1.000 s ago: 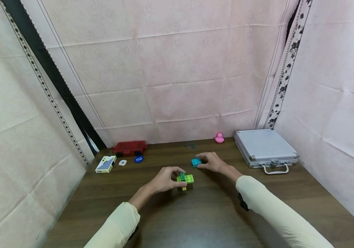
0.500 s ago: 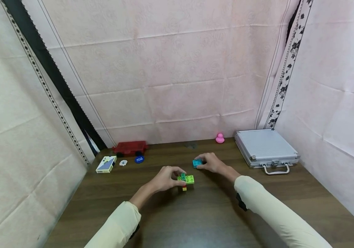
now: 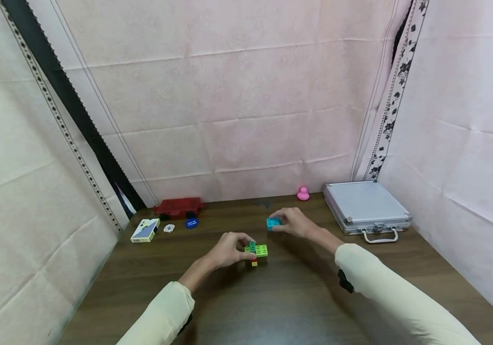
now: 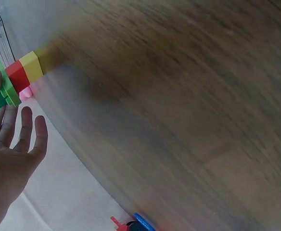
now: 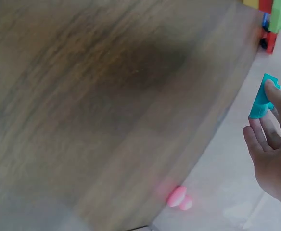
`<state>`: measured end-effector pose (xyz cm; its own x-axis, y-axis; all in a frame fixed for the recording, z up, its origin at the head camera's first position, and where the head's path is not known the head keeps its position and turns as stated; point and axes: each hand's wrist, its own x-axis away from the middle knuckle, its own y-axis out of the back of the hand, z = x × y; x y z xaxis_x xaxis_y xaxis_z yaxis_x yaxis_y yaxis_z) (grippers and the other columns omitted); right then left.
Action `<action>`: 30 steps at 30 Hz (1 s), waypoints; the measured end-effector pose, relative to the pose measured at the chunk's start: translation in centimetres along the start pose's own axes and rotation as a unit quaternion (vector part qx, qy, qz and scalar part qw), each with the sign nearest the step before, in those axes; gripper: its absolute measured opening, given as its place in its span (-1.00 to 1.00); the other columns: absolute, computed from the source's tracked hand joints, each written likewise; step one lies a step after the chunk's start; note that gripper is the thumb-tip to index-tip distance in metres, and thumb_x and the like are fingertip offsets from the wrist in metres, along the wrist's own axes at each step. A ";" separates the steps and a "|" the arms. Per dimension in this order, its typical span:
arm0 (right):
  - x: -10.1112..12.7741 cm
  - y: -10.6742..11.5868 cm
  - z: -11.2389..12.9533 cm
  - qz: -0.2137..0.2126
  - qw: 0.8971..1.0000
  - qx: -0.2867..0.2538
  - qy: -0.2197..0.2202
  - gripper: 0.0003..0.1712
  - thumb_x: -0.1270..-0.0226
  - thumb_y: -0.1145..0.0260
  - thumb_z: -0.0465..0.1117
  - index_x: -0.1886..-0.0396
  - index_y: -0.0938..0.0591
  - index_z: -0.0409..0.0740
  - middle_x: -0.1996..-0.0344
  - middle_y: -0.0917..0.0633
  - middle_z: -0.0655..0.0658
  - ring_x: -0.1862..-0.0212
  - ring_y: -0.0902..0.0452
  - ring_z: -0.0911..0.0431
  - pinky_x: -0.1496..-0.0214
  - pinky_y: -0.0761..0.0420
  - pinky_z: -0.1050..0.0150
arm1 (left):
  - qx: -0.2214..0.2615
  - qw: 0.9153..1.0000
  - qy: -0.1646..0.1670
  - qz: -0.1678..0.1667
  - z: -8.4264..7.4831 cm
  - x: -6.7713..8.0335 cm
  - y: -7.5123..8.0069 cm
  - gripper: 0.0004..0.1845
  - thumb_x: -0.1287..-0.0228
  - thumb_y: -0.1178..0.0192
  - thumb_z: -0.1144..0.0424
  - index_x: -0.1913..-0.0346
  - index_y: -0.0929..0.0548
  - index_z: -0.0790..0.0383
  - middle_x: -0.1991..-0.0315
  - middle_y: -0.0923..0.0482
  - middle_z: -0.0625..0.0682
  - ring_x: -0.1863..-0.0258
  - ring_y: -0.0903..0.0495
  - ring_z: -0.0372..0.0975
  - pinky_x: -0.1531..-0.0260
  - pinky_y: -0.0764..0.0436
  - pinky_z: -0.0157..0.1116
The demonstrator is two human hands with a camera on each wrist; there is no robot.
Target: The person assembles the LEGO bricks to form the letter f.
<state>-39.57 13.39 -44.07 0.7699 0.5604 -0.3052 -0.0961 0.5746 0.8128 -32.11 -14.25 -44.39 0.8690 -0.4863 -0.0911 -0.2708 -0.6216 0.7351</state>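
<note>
My left hand (image 3: 230,250) pinches a small stack of toy building bricks (image 3: 261,250) between thumb and fingers in the head view. A wide light-green piece with a dark-green brick (image 3: 252,246) sits on top. Below it, the left wrist view shows a red brick (image 4: 18,77) and a yellow brick (image 4: 32,66), whose bottom appears to meet the table. Up and to the right, my right hand (image 3: 295,222) pinches a teal brick (image 3: 270,224). In the right wrist view that teal brick (image 5: 261,101) shows against the cloth, apart from the table. Fingers partly cover both.
On the brown table (image 3: 237,306), a silver case (image 3: 364,206) stands at the back right beside a pink duck (image 3: 303,194). At the back left are a red toy cart (image 3: 179,207), a card box (image 3: 144,230), a blue disc (image 3: 191,223) and a white piece (image 3: 169,228). Cloth walls surround it.
The head view has shifted slightly. My right hand has risen a little with the teal brick, whose studs now face differently. My left hand stays on the stack nearly unmoved.
</note>
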 end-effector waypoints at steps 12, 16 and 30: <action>1.0 1.2 3.8 -0.007 0.998 -0.004 0.066 -0.63 -0.34 -0.52 -0.23 -0.10 -0.75 -0.22 0.05 -0.78 -0.15 0.11 -0.67 -0.04 0.03 -0.70 0.11 | -0.001 1.000 -0.002 -0.004 0.3 0.2 0.0 -0.62 -0.28 -0.50 0.06 -0.07 -0.77 0.14 0.18 -0.67 -0.11 0.16 -0.62 -0.17 0.18 -0.64 -0.29; 1.5 1.3 5.0 -0.004 0.997 -0.012 0.074 -0.63 -0.34 -0.52 -0.24 -0.10 -0.75 -0.22 0.04 -0.77 -0.14 0.12 -0.66 -0.01 0.02 -0.71 0.01 | 0.002 1.000 -0.006 -0.006 0.4 0.2 0.0 -0.63 -0.27 -0.50 0.05 -0.06 -0.77 0.13 0.18 -0.67 -0.11 0.15 -0.63 -0.14 0.19 -0.64 -0.29; 2.1 0.0 7.7 0.025 0.993 -0.016 0.110 -0.63 -0.34 -0.52 -0.18 -0.10 -0.76 -0.15 0.04 -0.77 -0.05 0.07 -0.68 0.18 0.00 -0.71 0.21 | -0.006 1.000 -0.026 -0.013 0.6 0.1 -0.3 -0.61 -0.25 -0.52 0.04 -0.05 -0.76 0.17 0.16 -0.72 -0.09 0.15 -0.67 -0.13 0.20 -0.67 -0.28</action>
<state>-33.08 10.03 -40.89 0.6075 0.7034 -0.3690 -0.1531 0.5595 0.8145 -32.19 -14.53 -45.03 0.8530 -0.5012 -0.1457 -0.2427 -0.6280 0.7394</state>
